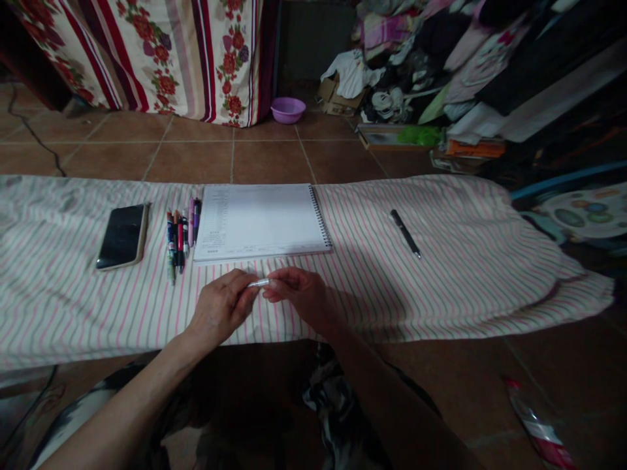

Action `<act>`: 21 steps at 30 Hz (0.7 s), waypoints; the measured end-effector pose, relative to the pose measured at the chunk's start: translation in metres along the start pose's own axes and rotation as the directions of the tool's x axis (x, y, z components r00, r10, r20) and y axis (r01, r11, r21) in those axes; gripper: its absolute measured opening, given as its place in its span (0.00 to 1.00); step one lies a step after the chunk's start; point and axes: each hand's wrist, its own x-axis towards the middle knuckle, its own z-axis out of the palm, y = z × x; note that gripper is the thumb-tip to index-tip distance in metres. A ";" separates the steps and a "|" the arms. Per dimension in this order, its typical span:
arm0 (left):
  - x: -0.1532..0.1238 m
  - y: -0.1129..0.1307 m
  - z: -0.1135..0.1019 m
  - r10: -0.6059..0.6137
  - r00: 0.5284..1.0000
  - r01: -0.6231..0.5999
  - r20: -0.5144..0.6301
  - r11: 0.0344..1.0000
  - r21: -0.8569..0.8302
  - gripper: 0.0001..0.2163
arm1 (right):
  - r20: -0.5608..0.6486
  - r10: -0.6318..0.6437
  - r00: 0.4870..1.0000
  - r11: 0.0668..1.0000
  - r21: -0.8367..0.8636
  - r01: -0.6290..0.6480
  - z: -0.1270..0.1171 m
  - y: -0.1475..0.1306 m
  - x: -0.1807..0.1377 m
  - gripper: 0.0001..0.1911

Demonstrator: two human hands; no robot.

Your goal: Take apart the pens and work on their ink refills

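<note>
Between both hands, just in front of the notebook, is a slim silvery-white pen-like stick [259, 282]; only its middle shows, so its exact kind is unclear. My left hand [223, 303] pinches one end, and my right hand [298, 294] has its fingers closed around the other. Beyond them lies a spiral notebook [269, 219], open at a mostly blank page with printed margins and its coil on the right. Several pens [179, 238] lie bunched against the notebook's left side. A single black pen [405, 234] rests apart, to the right.
A dark-screened phone [122, 236] lies on the striped cloth [455, 261] at the left. On the tiled floor behind are a purple basin [288, 109] and piled clothes [392, 72]. A bottle with a red cap [537, 424] lies on the floor at lower right.
</note>
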 end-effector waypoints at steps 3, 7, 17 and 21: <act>0.002 0.001 0.000 -0.023 1.000 0.023 -0.005 1.000 -0.005 0.08 | 0.008 0.019 1.000 0.999 0.045 -0.019 0.000 -0.002 0.000 0.14; 0.001 0.002 0.002 -0.038 0.999 0.038 -0.009 0.999 0.020 0.09 | -0.038 0.046 0.998 0.998 0.042 -0.044 0.002 -0.001 0.002 0.14; 0.002 0.000 0.000 0.009 0.998 -0.005 -0.062 0.998 0.066 0.09 | 0.001 0.055 0.998 0.991 0.119 -0.054 0.004 0.000 0.003 0.16; 0.002 0.000 0.001 0.001 0.997 0.005 -0.071 0.996 0.092 0.09 | -0.012 0.057 0.998 0.991 0.124 -0.055 0.005 -0.002 0.003 0.15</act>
